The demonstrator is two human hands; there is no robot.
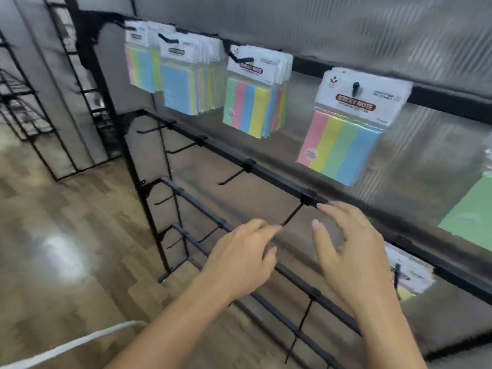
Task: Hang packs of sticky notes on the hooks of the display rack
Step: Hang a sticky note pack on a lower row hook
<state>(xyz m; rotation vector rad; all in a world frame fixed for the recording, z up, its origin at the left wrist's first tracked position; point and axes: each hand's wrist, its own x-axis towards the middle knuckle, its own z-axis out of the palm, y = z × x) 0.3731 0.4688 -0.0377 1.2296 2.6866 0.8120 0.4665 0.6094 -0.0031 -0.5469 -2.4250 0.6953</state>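
Packs of sticky notes hang from the top bar of the black display rack (277, 179): a front pack (348, 123) with pink, yellow, green and blue strips, a stack (255, 94) left of it, and two more stacks (186, 75) further left. An empty hook (292, 214) juts from the second bar. My left hand (245, 259) has its fingertips at that hook's tip and holds no pack. Just right of the hook my right hand (351, 251) hovers with spread, relaxed fingers, near the bar.
Several bare hooks stick out of the lower bars to the left. More packs (410, 272) hang low on the right behind my right hand. A green sheet (474, 217) shows at the right edge. Wood-look floor (66, 235) and other black racks (32, 107) lie to the left.
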